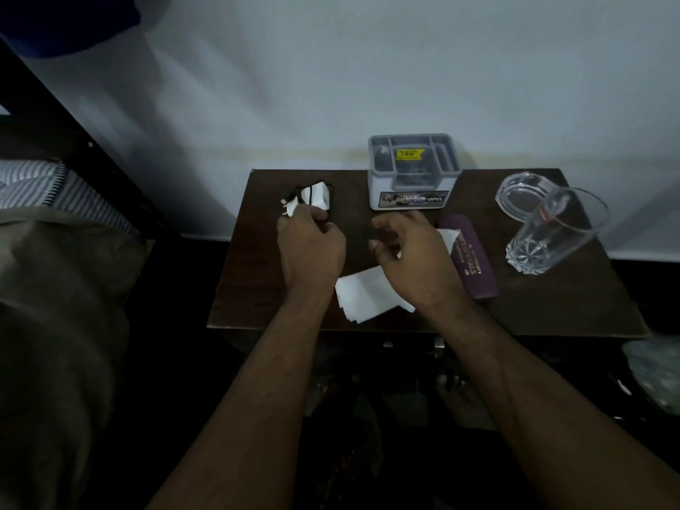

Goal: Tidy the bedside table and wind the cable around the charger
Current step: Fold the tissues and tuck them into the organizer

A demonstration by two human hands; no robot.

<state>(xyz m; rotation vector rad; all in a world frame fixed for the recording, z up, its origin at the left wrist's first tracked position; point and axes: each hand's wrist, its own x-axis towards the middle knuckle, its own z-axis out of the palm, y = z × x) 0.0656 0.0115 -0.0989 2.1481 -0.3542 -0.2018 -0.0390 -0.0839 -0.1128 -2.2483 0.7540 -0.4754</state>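
Left hand curled round the charger w/ black cable wrapped on it, upper left of the table. Right hand hovers mid-frame, fingers loose, holding nothing, over papers.

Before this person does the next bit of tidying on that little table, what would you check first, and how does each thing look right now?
1. Charger held: ok, the left hand grips it at the table's back left.
2. Cable wound: cannot tell; dark turns cross the charger, the end is hidden.
3. Right hand free: ok, loosely curled, holding nothing, above the white papers.
4. Papers tidy: not ok, fanned out near the front edge.
5. Drinking glass safe: ok, upright at the right, away from both hands.
6. Organiser box has room: cannot tell, its compartments are too dark.
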